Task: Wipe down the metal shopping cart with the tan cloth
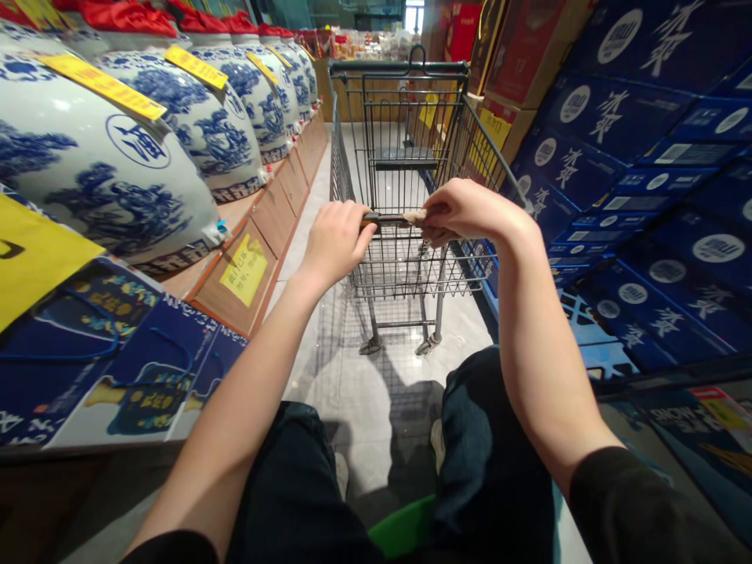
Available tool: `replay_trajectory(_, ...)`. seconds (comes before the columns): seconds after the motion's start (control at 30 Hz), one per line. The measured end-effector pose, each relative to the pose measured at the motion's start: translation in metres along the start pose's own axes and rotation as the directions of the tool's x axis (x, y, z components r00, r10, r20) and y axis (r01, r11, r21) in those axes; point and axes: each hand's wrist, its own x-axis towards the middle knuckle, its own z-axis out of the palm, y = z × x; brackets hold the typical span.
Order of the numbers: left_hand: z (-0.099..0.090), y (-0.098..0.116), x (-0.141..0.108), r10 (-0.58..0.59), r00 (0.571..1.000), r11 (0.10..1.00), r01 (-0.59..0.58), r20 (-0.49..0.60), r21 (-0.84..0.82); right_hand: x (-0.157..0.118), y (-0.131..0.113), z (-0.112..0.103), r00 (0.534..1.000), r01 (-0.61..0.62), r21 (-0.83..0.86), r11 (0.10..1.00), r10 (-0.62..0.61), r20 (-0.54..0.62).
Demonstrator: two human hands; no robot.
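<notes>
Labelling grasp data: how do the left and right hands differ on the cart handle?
The left hand closes directly over the dark cart handle, while the right hand closes further along, on a tan piece at the bar. The left hand's fingers curl over the bar; the right hand's reach sideways along it. Both hands are bare and on the same handle.
</notes>
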Motion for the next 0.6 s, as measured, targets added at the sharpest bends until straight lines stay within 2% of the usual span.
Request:
replay_trajectory(0.1,0.001,0.003,0.0,-0.006,1.0,1.0,0.006,-0.004,0.011,-0.003,0.001,-0.002,1.0,0.019,-0.012,1.0,-0.019,-0.024)
replay_trajectory(0.2,0.001,0.003,0.0,-0.01,1.0,1.0,0.01,-0.007,0.005,0.003,-0.012,0.016,0.993,0.101,0.006,0.995,-0.1,-0.054)
replay_trajectory(0.27,0.0,0.003,0.0,-0.012,1.0,1.0,0.012,0.001,-0.002,0.005,-0.016,0.022,0.994,0.106,0.01,0.994,-0.106,-0.033)
replay_trajectory(0.37,-0.002,0.004,0.0,-0.009,1.0,1.0,0.009,0.02,-0.004,-0.001,-0.002,0.007,0.999,0.047,-0.043,0.998,-0.048,-0.017)
replay_trajectory(0.5,-0.001,0.007,0.001,-0.011,1.0,1.0,0.011,0.008,-0.002,-0.014,0.02,-0.019,0.998,-0.032,-0.16,0.987,0.021,-0.066)
replay_trajectory(0.6,0.001,0.008,0.001,-0.016,1.0,1.0,0.016,-0.006,0.004,-0.01,0.009,-0.003,0.996,0.01,-0.107,0.994,-0.019,-0.084)
